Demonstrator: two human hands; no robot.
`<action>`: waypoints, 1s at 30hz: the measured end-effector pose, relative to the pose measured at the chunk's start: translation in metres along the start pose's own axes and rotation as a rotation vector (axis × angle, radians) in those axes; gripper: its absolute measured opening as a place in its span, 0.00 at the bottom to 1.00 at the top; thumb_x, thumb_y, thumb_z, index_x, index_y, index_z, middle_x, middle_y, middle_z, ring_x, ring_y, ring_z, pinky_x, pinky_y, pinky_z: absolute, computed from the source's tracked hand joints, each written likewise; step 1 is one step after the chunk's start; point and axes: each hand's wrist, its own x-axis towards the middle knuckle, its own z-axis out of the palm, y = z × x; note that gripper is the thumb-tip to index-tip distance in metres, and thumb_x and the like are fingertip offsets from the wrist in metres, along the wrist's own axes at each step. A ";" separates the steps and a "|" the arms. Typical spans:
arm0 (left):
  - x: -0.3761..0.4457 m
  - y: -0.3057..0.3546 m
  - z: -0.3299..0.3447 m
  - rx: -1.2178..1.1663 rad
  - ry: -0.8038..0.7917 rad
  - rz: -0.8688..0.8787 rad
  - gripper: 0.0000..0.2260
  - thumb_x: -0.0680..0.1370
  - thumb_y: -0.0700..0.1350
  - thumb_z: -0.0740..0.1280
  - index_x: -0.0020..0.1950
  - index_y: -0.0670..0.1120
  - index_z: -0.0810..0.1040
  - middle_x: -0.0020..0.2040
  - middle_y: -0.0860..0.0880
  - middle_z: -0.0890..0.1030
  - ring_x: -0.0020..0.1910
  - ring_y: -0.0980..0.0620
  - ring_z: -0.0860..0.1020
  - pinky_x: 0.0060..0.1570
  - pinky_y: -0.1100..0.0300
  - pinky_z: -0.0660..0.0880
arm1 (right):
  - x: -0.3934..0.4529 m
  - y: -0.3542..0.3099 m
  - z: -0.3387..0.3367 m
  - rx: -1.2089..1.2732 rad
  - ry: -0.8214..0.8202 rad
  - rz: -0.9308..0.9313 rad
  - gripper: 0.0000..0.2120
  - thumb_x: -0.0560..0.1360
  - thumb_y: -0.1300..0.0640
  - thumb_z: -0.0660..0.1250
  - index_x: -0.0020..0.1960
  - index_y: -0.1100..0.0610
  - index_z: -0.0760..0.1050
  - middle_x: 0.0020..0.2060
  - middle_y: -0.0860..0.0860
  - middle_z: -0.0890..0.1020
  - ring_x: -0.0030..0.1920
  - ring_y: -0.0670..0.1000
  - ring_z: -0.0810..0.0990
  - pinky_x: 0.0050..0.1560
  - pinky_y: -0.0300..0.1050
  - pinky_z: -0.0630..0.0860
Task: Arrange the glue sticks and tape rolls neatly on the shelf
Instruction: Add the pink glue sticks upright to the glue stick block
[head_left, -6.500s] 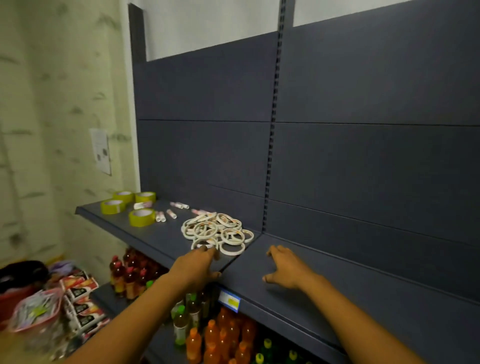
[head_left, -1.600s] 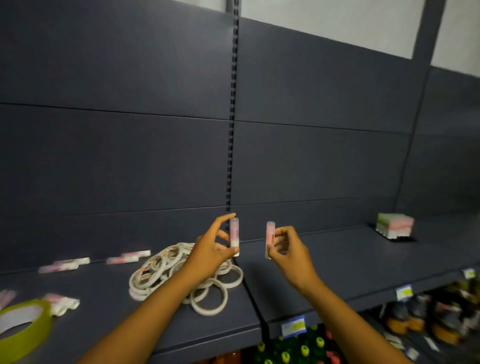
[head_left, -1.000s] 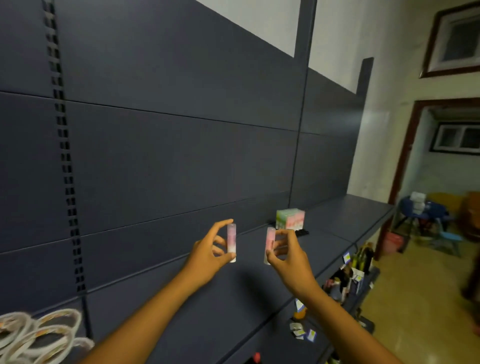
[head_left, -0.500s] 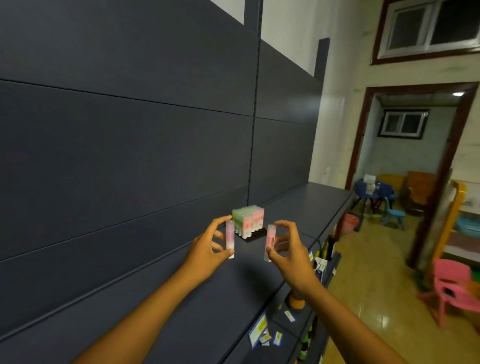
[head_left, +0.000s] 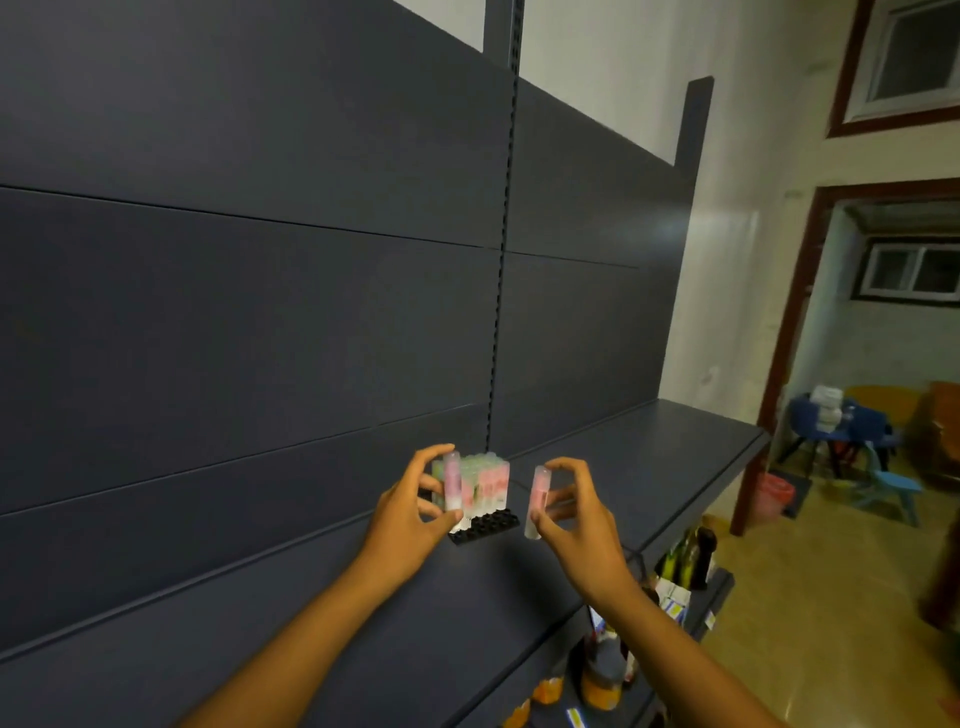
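My left hand (head_left: 410, 519) pinches an upright pink-and-white glue stick (head_left: 453, 486) between thumb and fingers. My right hand (head_left: 576, 525) holds a second pink glue stick (head_left: 537, 501) upright the same way. Both sticks hover just above the dark shelf (head_left: 649, 447). Right behind my left hand stands a block of upright green and pink glue sticks (head_left: 485, 483) on a black studded tray (head_left: 488, 526). The tape rolls are out of view.
The dark back panel (head_left: 260, 312) rises behind the shelf. Bottles and price tags sit on the lower shelf (head_left: 675, 577) at the right. A doorway (head_left: 883, 364) opens to a room with blue chairs.
I have moved right along the shelf. My hands, each still holding a glue stick, now sit close in front of the tray of sticks, which looks nearer and larger.
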 end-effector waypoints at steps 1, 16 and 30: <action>0.002 -0.004 0.003 0.012 0.008 -0.011 0.32 0.71 0.38 0.75 0.65 0.65 0.67 0.45 0.50 0.78 0.38 0.52 0.81 0.42 0.59 0.79 | 0.005 0.007 0.004 0.005 -0.015 0.003 0.24 0.76 0.62 0.69 0.62 0.41 0.65 0.45 0.50 0.78 0.43 0.48 0.81 0.45 0.48 0.81; 0.074 -0.070 0.001 0.066 0.098 -0.068 0.31 0.72 0.39 0.74 0.68 0.63 0.67 0.47 0.51 0.79 0.39 0.52 0.83 0.44 0.58 0.80 | 0.100 0.074 0.078 0.006 -0.151 -0.042 0.25 0.73 0.66 0.67 0.57 0.38 0.67 0.44 0.49 0.78 0.43 0.46 0.79 0.41 0.42 0.80; 0.072 -0.060 0.014 0.138 0.230 -0.137 0.31 0.72 0.37 0.74 0.67 0.62 0.68 0.46 0.51 0.80 0.38 0.52 0.82 0.46 0.56 0.81 | 0.107 0.122 0.102 0.037 -0.235 -0.090 0.21 0.72 0.67 0.68 0.59 0.47 0.71 0.45 0.47 0.76 0.44 0.43 0.77 0.43 0.31 0.74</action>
